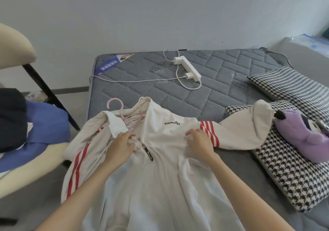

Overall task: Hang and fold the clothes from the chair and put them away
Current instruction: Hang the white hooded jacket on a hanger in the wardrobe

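On the grey quilted mattress (222,74): the white zip-front jacket with red sleeve stripes (169,177) lies face up at the near edge, collar away from the person. The flat bed carries its weight and leaves both hands free.
Pink plastic hanger (121,112): its arms sit inside the jacket's neck and only the hook pokes out past the collar. The hanging itself looks done, and closing the front would keep the jacket from sliding off.
Left hand (121,147): fingers curled, pinching the loose front edge on its own side just beside the zip, probably to draw it towards the other panel.
Right hand (199,141): rests on the chest below the small black lettering, fingertips bent into the cloth. The tips are blurred, so I cannot tell whether it pinches a fold or only presses. Either way it likely steadies that panel.
Black zip pull tag (149,155): lies between the two hands, at the top of the closed stretch of zip.
Cream upholstered chair (26,168): just beside the bed on the person's left, holding a blue garment (46,124) and a dark navy garment (10,117), so most of the task remains.
Black-and-white houndstooth cushions (292,175): the jacket's far sleeve reaches them, near a purple plush toy (302,138).
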`<state>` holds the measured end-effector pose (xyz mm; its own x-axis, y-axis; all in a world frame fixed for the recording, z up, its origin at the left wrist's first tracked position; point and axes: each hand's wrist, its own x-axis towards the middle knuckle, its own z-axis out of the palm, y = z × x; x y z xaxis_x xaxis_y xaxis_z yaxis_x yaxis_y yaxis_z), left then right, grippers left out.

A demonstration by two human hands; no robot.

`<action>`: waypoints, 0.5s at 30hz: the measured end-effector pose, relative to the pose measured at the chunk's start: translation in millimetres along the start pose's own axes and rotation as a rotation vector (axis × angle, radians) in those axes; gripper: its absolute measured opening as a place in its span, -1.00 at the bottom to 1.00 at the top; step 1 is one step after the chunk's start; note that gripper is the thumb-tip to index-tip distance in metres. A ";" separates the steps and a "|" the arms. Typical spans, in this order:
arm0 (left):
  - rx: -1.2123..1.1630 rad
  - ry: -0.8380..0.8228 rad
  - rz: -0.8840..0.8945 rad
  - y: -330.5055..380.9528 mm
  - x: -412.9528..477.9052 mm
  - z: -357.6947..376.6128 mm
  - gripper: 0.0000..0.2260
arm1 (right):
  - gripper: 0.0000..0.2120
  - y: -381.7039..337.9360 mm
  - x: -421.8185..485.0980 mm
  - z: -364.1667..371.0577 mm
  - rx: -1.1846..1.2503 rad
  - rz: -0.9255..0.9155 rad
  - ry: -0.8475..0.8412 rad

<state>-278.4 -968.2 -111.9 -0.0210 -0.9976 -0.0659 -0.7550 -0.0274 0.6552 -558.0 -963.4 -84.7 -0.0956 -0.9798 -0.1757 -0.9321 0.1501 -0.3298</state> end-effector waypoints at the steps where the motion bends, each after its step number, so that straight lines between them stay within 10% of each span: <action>1: -0.008 0.025 -0.050 -5.2 -0.2 -3.9 -0.75 | -0.71 -10.7 2.6 7.3 0.017 -0.041 -0.015; 8: -0.150 0.232 -0.371 -31.9 6.8 -17.5 -0.78 | -0.66 -75.7 14.7 62.3 0.185 -0.179 -0.321; 15: -0.367 0.064 -0.430 -15.8 39.7 -25.7 -0.79 | -0.78 -82.6 13.5 87.6 0.071 -0.107 -0.344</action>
<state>-250.5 -1009.1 -105.5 0.2864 -0.8934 -0.3462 -0.4093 -0.4408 0.7989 -451.7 -977.5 -141.1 0.1360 -0.8903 -0.4346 -0.9027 0.0693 -0.4246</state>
